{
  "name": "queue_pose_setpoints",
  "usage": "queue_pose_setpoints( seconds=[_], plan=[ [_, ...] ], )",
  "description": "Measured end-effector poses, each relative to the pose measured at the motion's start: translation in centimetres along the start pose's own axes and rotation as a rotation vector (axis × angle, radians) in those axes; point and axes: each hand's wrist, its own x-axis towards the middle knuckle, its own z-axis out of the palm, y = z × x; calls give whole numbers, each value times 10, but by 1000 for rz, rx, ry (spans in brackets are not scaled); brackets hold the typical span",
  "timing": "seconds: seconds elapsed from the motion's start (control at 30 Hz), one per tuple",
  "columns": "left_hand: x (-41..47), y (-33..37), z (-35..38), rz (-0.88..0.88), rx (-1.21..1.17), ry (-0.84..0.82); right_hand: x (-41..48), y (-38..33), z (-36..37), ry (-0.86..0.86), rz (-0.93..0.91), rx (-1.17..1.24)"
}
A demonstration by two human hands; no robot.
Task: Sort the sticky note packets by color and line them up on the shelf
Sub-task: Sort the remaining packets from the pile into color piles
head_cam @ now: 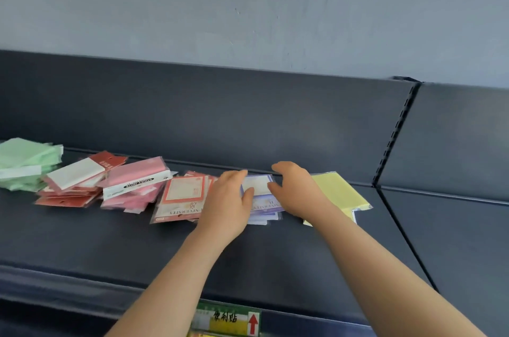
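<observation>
**Sticky note packets lined up by color on the dark shelf**

Your shelf (248, 254) is dark grey metal with a matching back panel (248, 116) under a pale blue wall (248, 6); the piles run left to right: green packets (24, 163), red packets (71, 185), pink packets (135, 185), red-framed packets (181, 196), purple packets (259, 190), yellow packets (338, 190); your left hand (228, 199) lies loosely flat against the purple pile, thumb on top; your right hand (297, 188) curls round its far right edge, grasping it.

Soft, glare-free light is falling evenly; green plastic-wrapped packets (24, 163) far left of the left hand (228, 199) are smearing, and the dark grey metal shelf (275, 254) is bowing.
</observation>
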Motion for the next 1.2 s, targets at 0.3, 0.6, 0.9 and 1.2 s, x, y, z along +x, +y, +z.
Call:
queue_pose_setpoints(
  seconds=[0.3, 0.6, 0.9, 1.2],
  plan=[
    [-24, 39, 14, 178, 61, 49, -70, 43, -24, 209, -89, -95],
    [-56, 123, 69, 337, 41, -26, -142, 123, -76, 342, 67, -172],
    [-104, 243, 160, 391, -33, -117, -226, 244, -153, 349, 210, -230],
    [-136, 358, 254, 445, -18, -224, -285, 365, -211, 364, 338, -247]
  ],
)
